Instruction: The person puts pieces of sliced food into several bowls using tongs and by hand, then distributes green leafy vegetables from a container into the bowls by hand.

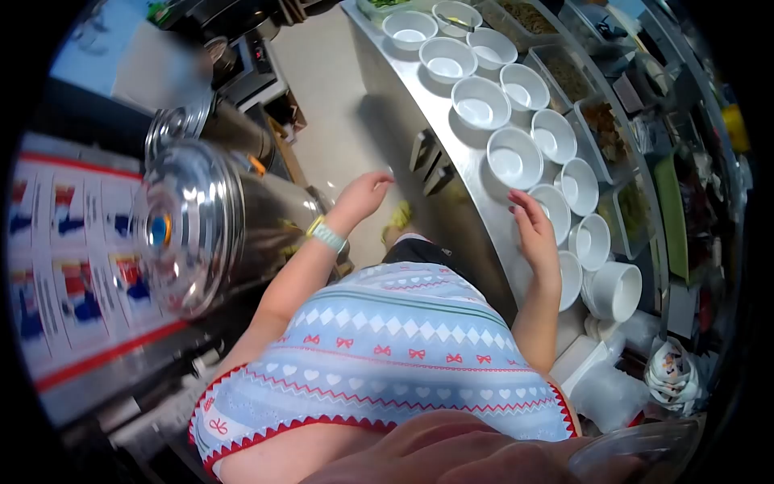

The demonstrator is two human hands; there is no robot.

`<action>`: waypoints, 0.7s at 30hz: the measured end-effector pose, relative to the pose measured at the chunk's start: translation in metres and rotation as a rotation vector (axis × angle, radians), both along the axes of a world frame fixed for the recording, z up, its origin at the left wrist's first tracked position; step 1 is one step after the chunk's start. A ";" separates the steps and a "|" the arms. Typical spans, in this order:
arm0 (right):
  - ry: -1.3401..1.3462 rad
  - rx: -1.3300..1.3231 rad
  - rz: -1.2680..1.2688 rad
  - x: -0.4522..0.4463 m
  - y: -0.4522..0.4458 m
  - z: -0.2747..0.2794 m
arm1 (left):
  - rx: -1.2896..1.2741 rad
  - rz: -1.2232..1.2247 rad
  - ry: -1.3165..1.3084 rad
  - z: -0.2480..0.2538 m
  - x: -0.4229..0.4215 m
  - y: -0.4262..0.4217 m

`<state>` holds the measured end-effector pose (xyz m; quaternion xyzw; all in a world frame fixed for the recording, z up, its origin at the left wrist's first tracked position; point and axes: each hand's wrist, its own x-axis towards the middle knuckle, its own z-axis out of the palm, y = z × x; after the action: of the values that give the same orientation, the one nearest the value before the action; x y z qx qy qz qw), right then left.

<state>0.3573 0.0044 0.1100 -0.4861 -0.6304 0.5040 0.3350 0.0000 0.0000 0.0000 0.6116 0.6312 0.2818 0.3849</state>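
My right hand [536, 230] hovers at the counter's near edge, its fingers apart and nothing in them. Close to its fingertips stand white bowls, one white bowl [514, 157] just beyond and another white bowl [555, 211] partly behind the hand. Several more such bowls line the metal counter [431, 101] in two rows, and those whose insides show look empty, apart from one far bowl [458, 16] with a utensil across it. Over the floor, away from the counter, my left hand [364, 196] is held out with loosely bent fingers; I see nothing in it.
Clear food containers [560, 71] line the counter's back side. A stack of white bowls [617, 290] stands near plastic bags [609, 395] at the right. To the left is a large lidded steel pot [266, 218], with an induction cooker [256, 60] farther off.
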 end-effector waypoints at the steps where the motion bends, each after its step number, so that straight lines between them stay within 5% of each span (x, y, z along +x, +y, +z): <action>1: -0.036 -0.045 -0.147 -0.015 0.010 -0.003 | -0.002 -0.088 0.020 0.013 -0.014 0.033; 6: -0.123 -0.113 -0.495 -0.025 0.199 0.008 | -0.180 -0.311 0.081 0.032 -0.034 0.236; 9: -0.278 0.036 -0.380 -0.069 0.325 0.009 | -0.221 -0.409 0.096 0.033 -0.078 0.305; 13: -0.507 0.157 -0.299 -0.138 0.480 -0.007 | -0.175 -0.193 -0.097 0.032 -0.157 0.392; 15: -0.762 0.311 -0.317 -0.180 0.565 -0.022 | -0.067 -0.100 -0.092 0.050 -0.198 0.463; 16: -0.761 0.282 -0.367 -0.210 0.604 -0.020 | -0.078 -0.154 -0.078 0.057 -0.224 0.510; 18: -1.172 0.191 -0.363 -0.256 0.676 -0.007 | 0.271 -0.151 -0.015 0.071 -0.267 0.602; 21: -1.253 -0.061 -0.340 -0.246 0.690 0.003 | 0.493 -0.358 0.000 0.089 -0.261 0.670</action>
<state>0.1115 0.6948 0.1132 -0.7902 -0.6062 0.0826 -0.0351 -0.2611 0.6703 0.0891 0.7880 0.4260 0.3543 0.2685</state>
